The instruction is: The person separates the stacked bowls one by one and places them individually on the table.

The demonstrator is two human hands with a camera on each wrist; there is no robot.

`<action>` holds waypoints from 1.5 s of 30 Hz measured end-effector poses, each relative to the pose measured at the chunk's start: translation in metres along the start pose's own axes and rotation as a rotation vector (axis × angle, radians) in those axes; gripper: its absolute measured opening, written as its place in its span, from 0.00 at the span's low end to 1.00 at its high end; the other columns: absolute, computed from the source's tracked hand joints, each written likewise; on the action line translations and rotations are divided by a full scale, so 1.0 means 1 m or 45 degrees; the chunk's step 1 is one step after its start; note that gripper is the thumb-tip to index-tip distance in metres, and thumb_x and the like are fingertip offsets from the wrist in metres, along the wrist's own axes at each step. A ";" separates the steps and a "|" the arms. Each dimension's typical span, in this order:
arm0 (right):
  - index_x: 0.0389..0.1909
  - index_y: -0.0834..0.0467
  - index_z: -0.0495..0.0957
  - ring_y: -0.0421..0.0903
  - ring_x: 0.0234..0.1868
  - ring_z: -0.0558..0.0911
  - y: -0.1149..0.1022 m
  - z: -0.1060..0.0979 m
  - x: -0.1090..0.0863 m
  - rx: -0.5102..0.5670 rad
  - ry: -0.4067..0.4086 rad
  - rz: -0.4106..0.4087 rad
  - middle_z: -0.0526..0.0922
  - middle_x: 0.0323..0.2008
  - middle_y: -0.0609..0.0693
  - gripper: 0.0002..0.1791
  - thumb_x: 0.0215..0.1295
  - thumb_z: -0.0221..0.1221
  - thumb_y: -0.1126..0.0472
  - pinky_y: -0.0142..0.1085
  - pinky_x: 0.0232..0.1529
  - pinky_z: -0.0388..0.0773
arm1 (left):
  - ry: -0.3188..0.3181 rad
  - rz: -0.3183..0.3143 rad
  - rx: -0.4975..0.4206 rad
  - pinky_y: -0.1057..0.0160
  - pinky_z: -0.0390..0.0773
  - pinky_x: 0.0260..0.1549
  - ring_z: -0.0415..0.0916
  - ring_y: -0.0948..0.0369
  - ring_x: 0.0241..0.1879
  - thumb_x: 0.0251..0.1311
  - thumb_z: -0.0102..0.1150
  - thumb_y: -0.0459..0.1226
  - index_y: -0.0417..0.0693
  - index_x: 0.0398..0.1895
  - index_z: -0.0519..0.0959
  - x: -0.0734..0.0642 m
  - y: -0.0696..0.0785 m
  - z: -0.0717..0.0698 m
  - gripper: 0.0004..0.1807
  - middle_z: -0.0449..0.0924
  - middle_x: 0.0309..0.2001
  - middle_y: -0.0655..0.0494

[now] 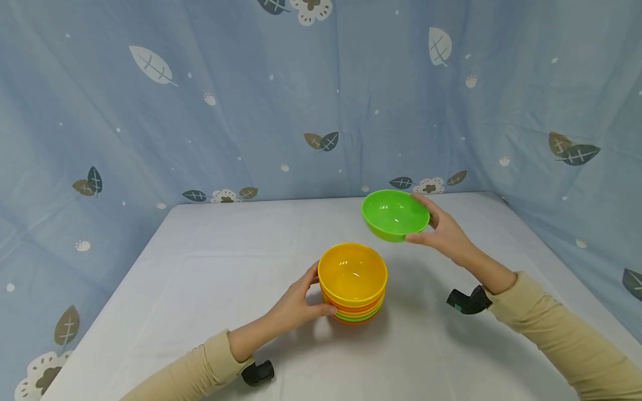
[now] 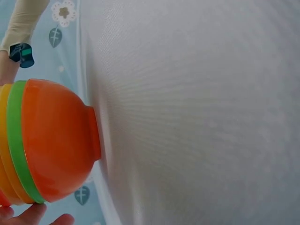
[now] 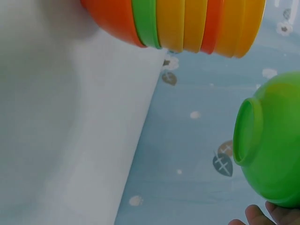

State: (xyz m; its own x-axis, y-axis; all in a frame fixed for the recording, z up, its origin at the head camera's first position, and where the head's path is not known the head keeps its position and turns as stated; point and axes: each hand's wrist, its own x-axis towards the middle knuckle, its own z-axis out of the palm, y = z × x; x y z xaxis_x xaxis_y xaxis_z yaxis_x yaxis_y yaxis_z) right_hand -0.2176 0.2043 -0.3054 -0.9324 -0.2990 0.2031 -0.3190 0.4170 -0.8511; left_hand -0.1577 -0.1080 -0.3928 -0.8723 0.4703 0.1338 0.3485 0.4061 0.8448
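With our right hand [image 1: 446, 234] we grip a glossy green round bowl [image 1: 393, 216] above the white-clothed desk [image 1: 241, 250]; our left hand [image 1: 297, 305] clasps a nested stack of yellow, orange and green bowls [image 1: 353, 284] standing there.

Bowl stack [image 1: 353, 284] on table [image 1: 241, 250]; lone bowl [image 1: 392, 216] to stack's right.

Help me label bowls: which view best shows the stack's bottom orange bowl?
The left wrist view: the bottom orange bowl shows large, side and foot. The head view shows only a thin strip of it; the right wrist view crops it at the top.
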 end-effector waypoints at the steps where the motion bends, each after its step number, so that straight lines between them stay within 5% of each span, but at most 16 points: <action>1: 0.70 0.63 0.43 0.62 0.67 0.55 0.001 0.000 0.001 -0.010 0.007 0.007 0.48 0.69 0.63 0.48 0.54 0.63 0.64 0.57 0.62 0.56 | -0.001 0.005 0.003 0.41 0.60 0.58 0.62 0.54 0.62 0.48 0.66 0.48 0.58 0.71 0.48 0.000 0.000 0.000 0.49 0.56 0.68 0.58; 45: 0.72 0.56 0.38 0.66 0.66 0.54 0.043 -0.010 0.019 -0.092 0.103 0.187 0.43 0.70 0.65 0.51 0.57 0.62 0.57 0.57 0.56 0.65 | -0.029 0.003 0.019 0.39 0.62 0.56 0.62 0.51 0.62 0.51 0.65 0.46 0.54 0.71 0.47 -0.001 0.002 -0.001 0.48 0.56 0.68 0.53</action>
State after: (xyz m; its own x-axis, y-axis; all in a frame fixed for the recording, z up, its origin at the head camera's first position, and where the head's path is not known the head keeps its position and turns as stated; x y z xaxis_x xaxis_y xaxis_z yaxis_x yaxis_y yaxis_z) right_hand -0.2508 0.2257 -0.3333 -0.9796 -0.1612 0.1201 -0.1871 0.5128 -0.8379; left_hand -0.1566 -0.1086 -0.3901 -0.8636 0.4887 0.1238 0.3557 0.4166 0.8366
